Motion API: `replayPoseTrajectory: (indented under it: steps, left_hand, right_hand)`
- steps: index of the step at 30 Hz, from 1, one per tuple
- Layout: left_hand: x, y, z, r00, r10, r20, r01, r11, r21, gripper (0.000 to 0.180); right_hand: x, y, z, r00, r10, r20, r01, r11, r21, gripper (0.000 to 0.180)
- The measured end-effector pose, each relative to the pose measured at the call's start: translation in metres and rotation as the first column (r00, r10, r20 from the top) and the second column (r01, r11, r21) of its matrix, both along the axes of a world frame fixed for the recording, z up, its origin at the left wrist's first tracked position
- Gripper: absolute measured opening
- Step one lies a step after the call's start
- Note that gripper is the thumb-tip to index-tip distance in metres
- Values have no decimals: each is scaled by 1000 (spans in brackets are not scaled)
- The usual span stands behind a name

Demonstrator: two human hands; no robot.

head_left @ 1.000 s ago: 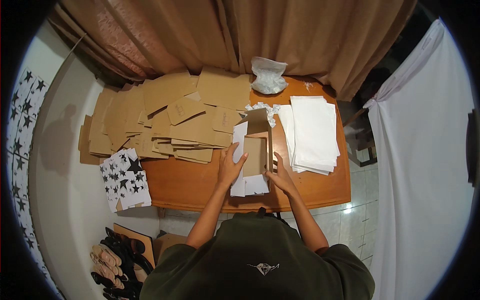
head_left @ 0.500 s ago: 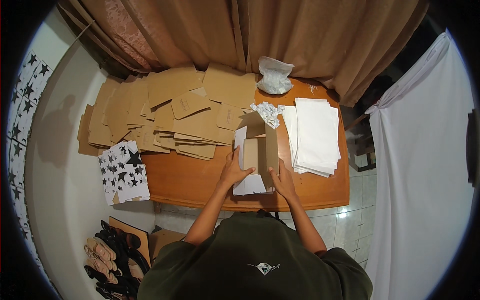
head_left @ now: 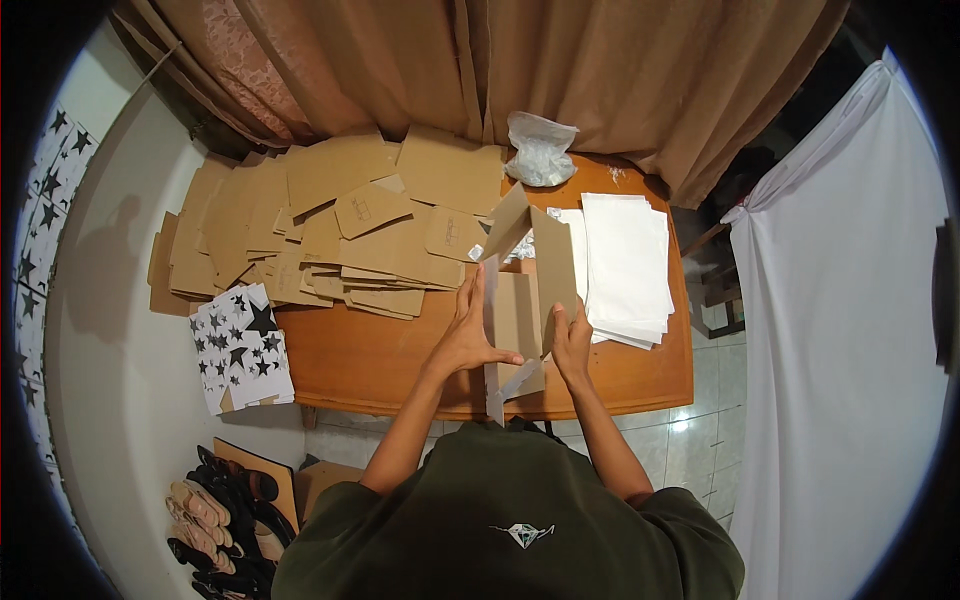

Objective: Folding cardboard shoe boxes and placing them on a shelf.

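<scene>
A brown cardboard box (head_left: 525, 300), partly folded into shape, stands upright over the near edge of the wooden table (head_left: 380, 360). My left hand (head_left: 470, 335) presses flat against its left wall, thumb reaching across the front. On the right wall my right hand (head_left: 572, 345) grips the panel. The upper flaps of the box stick up and lean apart, and a lower flap hangs below my hands.
Several flat brown cardboard blanks (head_left: 330, 225) cover the table's left and back. A stack of white sheets (head_left: 625, 265) lies at the right, a clear plastic bag (head_left: 540, 150) at the back. Star-printed boxes (head_left: 240, 345) hang off the left edge. Shoes (head_left: 215, 510) lie on the floor.
The box lay flatter on the table one second ago; both hands have since raised it upright and squeezed its walls into shape, closer to me.
</scene>
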State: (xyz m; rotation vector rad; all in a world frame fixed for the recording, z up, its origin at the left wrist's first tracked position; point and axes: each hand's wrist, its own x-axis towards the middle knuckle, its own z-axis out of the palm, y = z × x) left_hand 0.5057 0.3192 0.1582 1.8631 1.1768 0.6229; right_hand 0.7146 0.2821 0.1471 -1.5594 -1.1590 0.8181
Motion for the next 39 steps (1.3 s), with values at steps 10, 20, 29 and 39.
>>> replayPoseTrajectory:
  steps: [10,20,29,39]
  left_hand:
    - [-5,-20,7,978,186,98,-182,982,-47,129]
    - [-12,-5,-4,978,-97,183,117,988,-97,31]
    - [-10,2,1,987,-107,-120,93,989,-113,129]
    - [41,-9,-79,987,25,-161,-28,999,-20,147]
  right_hand:
    - [7,20,-5,955,-294,31,289,951,105,35]
    - [8,25,11,982,-188,-30,184,978,-97,34]
    - [24,21,1,996,-82,-41,84,996,36,36]
    - [32,-3,-5,922,242,301,-237,970,-55,44]
